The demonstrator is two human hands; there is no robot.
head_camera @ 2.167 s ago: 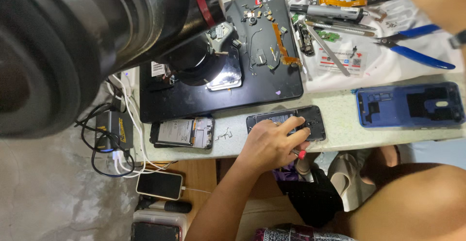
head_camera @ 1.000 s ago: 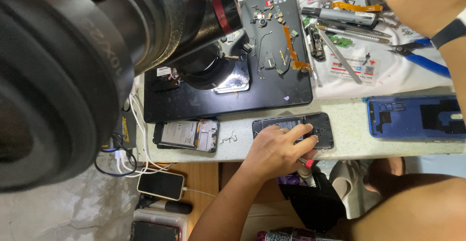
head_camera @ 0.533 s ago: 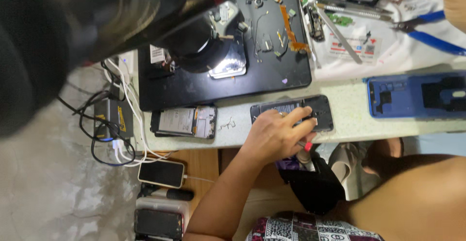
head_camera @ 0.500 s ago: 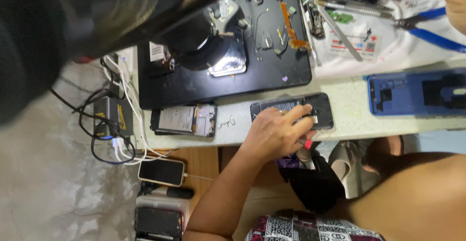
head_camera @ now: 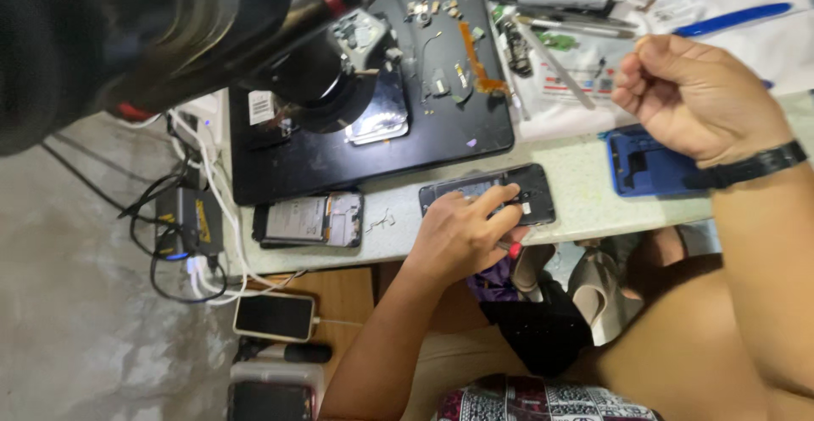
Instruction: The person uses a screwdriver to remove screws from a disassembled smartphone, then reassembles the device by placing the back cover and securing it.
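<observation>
Pale bench (head_camera: 585, 175), seen from above. Black mat (head_camera: 339, 154) covers the far-left part, w/ small loose parts and an orange flex strip (head_camera: 475, 61) on it. Opened phone (head_camera: 309, 220) lies at the near-left edge, just in front of the mat. Dark phone frame (head_camera: 496, 190) sits at the near edge, mid-bench. Blue phone shell (head_camera: 649, 167) lies nearer the right end. Far-right corner: white sheet (head_camera: 670, 5) w/ a blue-handled tool (head_camera: 733, 18), grey tools. Floor (head_camera: 76, 319) left of the bench: cables, charger block (head_camera: 191, 222), another phone (head_camera: 274, 317).
</observation>
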